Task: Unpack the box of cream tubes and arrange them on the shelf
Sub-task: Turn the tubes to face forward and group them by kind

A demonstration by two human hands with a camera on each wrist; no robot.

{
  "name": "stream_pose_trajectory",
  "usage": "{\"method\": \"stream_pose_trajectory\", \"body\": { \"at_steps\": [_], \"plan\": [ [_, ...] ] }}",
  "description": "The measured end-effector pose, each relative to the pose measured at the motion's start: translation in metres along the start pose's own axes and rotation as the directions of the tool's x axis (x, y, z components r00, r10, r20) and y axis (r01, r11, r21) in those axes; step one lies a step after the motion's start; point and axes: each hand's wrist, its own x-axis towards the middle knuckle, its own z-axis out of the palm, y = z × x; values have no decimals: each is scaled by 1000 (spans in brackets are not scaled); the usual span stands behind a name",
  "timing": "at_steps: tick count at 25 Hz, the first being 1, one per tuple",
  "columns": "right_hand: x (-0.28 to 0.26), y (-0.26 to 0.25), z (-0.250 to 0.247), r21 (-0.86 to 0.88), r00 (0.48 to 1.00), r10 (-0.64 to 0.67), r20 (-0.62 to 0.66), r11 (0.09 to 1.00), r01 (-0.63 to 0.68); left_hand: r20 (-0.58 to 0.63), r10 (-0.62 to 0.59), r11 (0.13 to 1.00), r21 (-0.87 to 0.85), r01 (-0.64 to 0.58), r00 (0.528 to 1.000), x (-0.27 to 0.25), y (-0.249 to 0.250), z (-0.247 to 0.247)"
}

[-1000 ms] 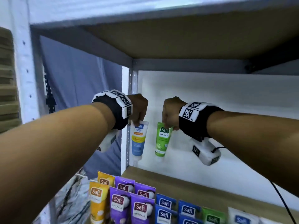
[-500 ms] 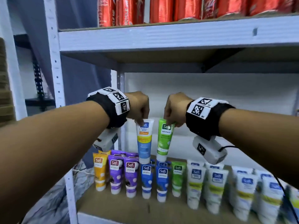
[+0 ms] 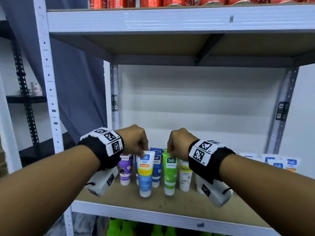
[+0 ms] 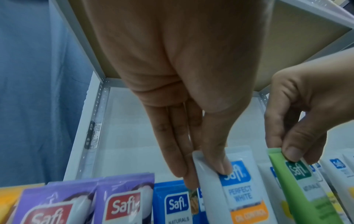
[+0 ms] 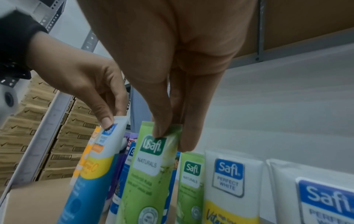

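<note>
My left hand (image 3: 142,150) (image 4: 210,165) pinches the top seam of a white, yellow and blue cream tube (image 3: 144,174) (image 4: 239,189) (image 5: 91,166). It stands cap down on the wooden shelf board (image 3: 187,203), in front of the row. My right hand (image 3: 169,151) (image 5: 168,134) pinches the top of a green cream tube (image 3: 170,174) (image 5: 145,174) (image 4: 304,181), cap down just right of the first. Both tubes lean slightly. Whether their caps touch the board I cannot tell.
Behind stand purple tubes (image 3: 126,167) (image 4: 122,201), blue tubes (image 3: 156,167), another green tube (image 5: 188,181) and white tubes (image 3: 185,176) (image 5: 228,189) running right. Red packs (image 3: 187,0) fill the shelf above, green bottles (image 3: 122,227) the one below. Stacked cartons (image 5: 38,136) stand at left.
Both hands have come down with their tubes from mid-air to the front of the shelf board, ahead of the row. The head view has tilted so the whole shelf bay shows.
</note>
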Motion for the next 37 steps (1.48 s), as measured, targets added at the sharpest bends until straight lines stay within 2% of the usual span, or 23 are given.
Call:
{"method": "stream_pose_trajectory", "body": {
  "at_steps": [6, 12, 17, 19, 21, 23, 25, 27, 31, 34, 37],
  "plan": [
    [-4, -1, 24, -24, 1000, 29, 3, 999, -29, -62, -52, 998, -41, 50, 997, -5, -7, 24],
    [-1, 3, 41, -7, 997, 74, -15, 997, -74, -94, -47, 996, -74, 40, 994, -6, -14, 39],
    [-9, 13, 57, 145, 986, 148, -78, 980, -136, -191, -124, 976, -200, 85, 974, -13, -14, 64],
    [-18, 16, 64, 228, 964, 225, -139, 955, -190, -222, -203, 925, -363, 112, 954, -17, -16, 83],
    [-29, 16, 72, 321, 928, 333, -169, 909, -267, -224, -312, 803, -581, 130, 923, -22, -20, 103],
    [-36, 14, 83, 357, 895, 434, -103, 856, -374, -186, -384, 658, -742, 127, 904, -25, -20, 121],
    [-37, 14, 96, 412, 867, 498, -8, 792, -451, -153, -422, 564, -816, 127, 894, -28, -15, 135],
    [-36, 11, 108, 448, 852, 522, 39, 753, -482, -164, -429, 560, -820, 119, 888, -29, -11, 147],
    [-32, 4, 120, 490, 838, 543, 54, 717, -496, -219, -449, 572, -816, 90, 866, -30, -11, 160],
    [-27, 5, 122, 526, 833, 550, 55, 694, -493, -251, -417, 599, -799, 56, 874, -31, -12, 165],
    [-18, 5, 126, 498, 806, 590, 49, 685, -531, -247, -414, 585, -810, 48, 876, -32, -10, 166]
  ]
}}
